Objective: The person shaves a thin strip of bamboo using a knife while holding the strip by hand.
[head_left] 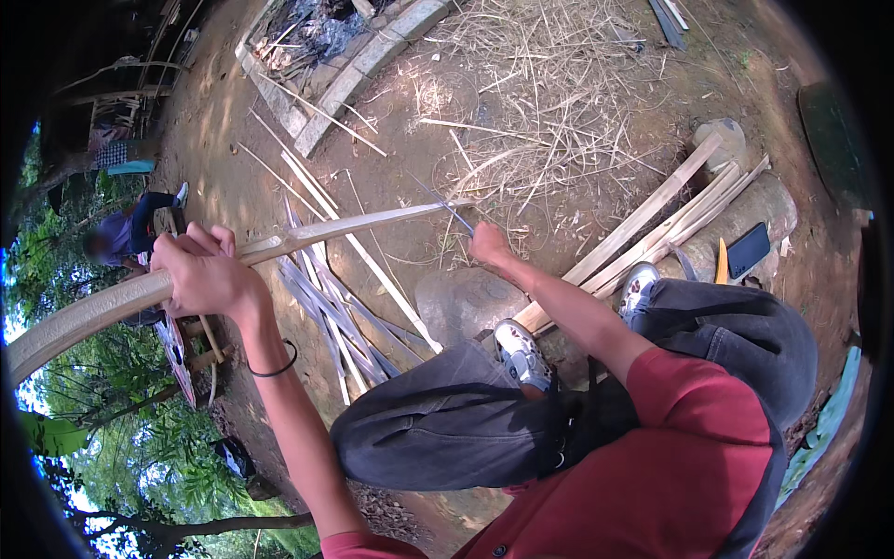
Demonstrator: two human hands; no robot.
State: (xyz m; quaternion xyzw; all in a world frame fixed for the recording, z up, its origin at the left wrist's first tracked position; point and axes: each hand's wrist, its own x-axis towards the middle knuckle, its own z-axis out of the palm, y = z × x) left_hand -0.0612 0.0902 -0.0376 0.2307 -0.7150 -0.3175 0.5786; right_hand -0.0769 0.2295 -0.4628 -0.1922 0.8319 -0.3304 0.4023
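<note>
Two hands: both work on one long bamboo pole, seen from above by the head camera.
Ground [391,177]: bare brown earth, strewn with dry straw and thin shavings.
Bamboo pole [84,312]: long and pale, running from the lower left edge up to the middle, tapering to a thin tip.
Planks [652,228]: several pale split lengths lean on a stone at the right, just beside the person's shoes.
Strip pile [326,298]: grey, flat split strips lie crossed on the ground under the pole.
Stone [461,298]: rounded and grey, below the right hand.
Left hand [200,270]: grip pressed together around the thick part of the pole, fingers wrapped over its top, holding it up off the ground.
Right hand [489,244]: grip closed on a knife handle, near the pole's thin end.
Knife [445,207]: thin dark blade, its edge meeting the pole's tip.
Other person [126,233]: sits at the far left, well apart.
</note>
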